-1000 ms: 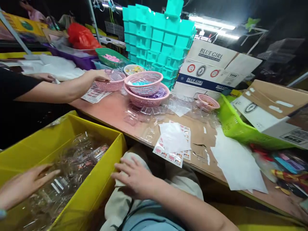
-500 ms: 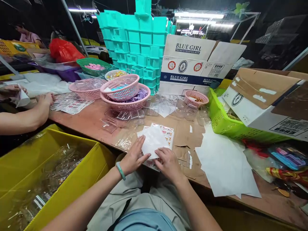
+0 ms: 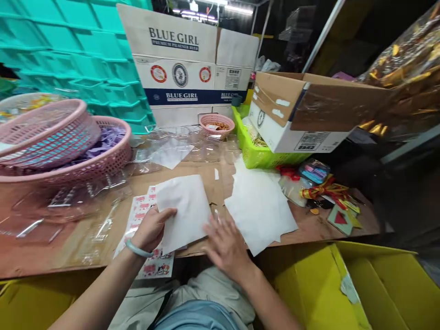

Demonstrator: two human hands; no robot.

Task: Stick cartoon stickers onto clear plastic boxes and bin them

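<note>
My left hand [image 3: 153, 229], with a pale green bangle at the wrist, pinches white sheets of paper [image 3: 185, 206] between the thumb on top and fingers hidden below. The sheets are tilted up a little above the table edge. Partly covered by them are sticker sheets [image 3: 160, 267] printed in pink and red. My right hand [image 3: 225, 245] is slightly blurred, its fingers stretched out by the right edge of the held paper; I cannot tell whether it touches. More white sheets [image 3: 257, 206] lie fanned out to the right of that hand.
Pink baskets [image 3: 113, 146] stand at left before turquoise bins [image 3: 75, 59]. Clear plastic pieces [image 3: 206, 149] lie behind the paper, near a small pink basket [image 3: 216, 124]. A lime crate [image 3: 264, 157] with a carton [image 3: 295, 114] stands right. A yellow box [image 3: 309, 284] sits below the table edge.
The view has swung right. My left hand has gone from resting on the paper to gripping and lifting it, and my right hand has moved off its lower edge to the right.
</note>
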